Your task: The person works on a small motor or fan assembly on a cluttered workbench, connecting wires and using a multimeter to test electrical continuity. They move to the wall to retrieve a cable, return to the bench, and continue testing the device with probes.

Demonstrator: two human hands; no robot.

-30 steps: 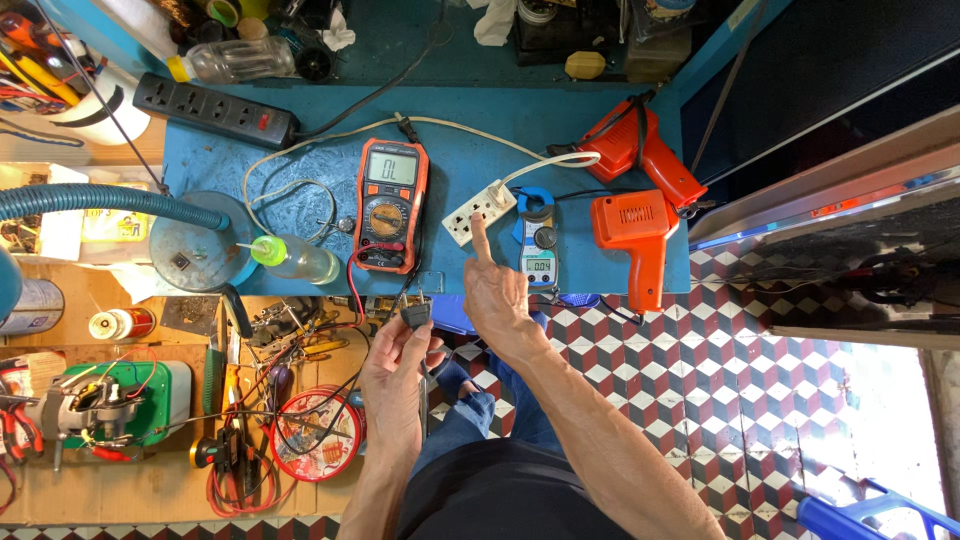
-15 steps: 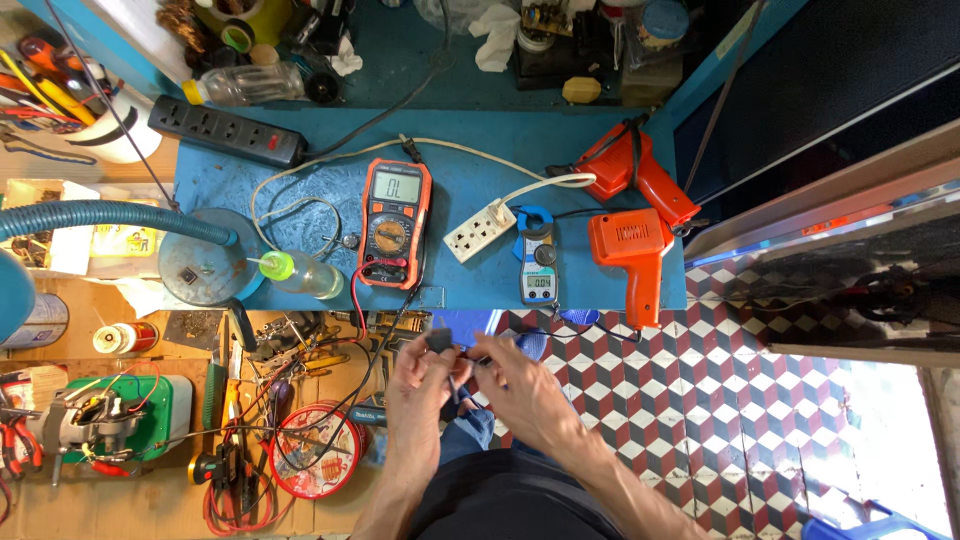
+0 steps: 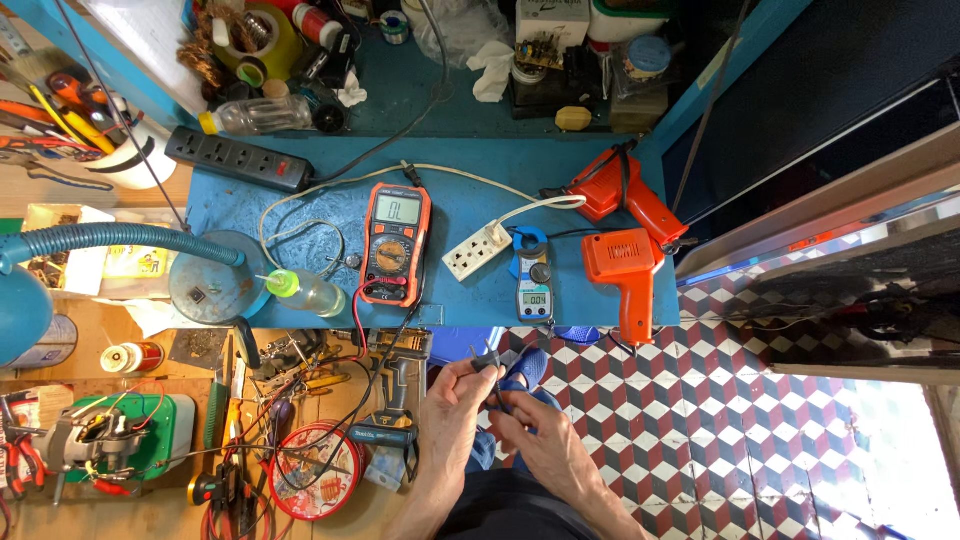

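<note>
My left hand (image 3: 452,402) and my right hand (image 3: 538,440) meet just below the front edge of the blue bench (image 3: 470,205), over my lap. Between their fingertips they pinch a small dark part (image 3: 487,363) with thin leads sticking out. Its exact kind is too small to tell. Straight ahead on the bench lie an orange multimeter (image 3: 395,245), a white socket block (image 3: 477,251) and a blue clamp meter (image 3: 535,285).
Two orange soldering guns (image 3: 622,265) lie at the bench's right end. A black power strip (image 3: 238,158), a green-capped bottle (image 3: 300,290) and a blue hose (image 3: 110,240) are on the left. A cordless drill (image 3: 390,405), tangled wires and tools crowd the lower left. Checkered floor (image 3: 720,430) lies to the right.
My right hand has come back from the white socket block and joined the left hand. Both hands sank below the bench edge and now work the small part together.
</note>
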